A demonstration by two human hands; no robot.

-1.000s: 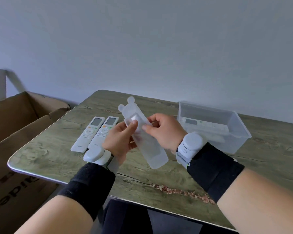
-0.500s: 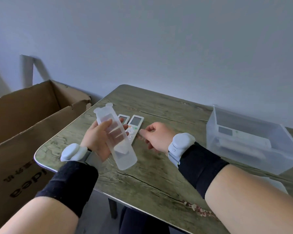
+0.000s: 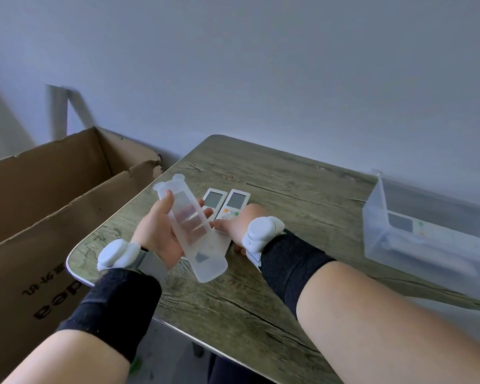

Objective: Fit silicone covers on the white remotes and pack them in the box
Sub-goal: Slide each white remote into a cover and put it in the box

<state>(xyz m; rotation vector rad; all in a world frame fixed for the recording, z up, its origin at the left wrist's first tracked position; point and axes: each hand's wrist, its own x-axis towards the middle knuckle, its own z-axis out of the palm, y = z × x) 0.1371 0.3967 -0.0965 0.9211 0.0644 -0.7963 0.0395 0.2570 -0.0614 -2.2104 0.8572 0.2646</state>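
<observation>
R grip [image 3: 237, 224] moved onto remote [image 3: 235, 201], closure unclear; L grip [image 3: 155, 234] grasping cover [image 3: 205, 261]

The silicone cover [image 3: 190, 231] is frosted and translucent, a soft matt with no shine. The remotes [image 3: 234, 203] are smooth white plastic with grey, faintly glossy screens. The table [image 3: 288, 195] shows weathered grey-green wood grain (real or printed, hard to tell) and a bright, polished rim. The plastic box [image 3: 377, 217] is cloudy and see-through. The cardboard carton [image 3: 53, 195] is dull brown, ragged at a torn edge. The wristbands [image 3: 114, 306] are black knitted cloth, the wrist units [image 3: 261, 231] smooth white plastic.
</observation>
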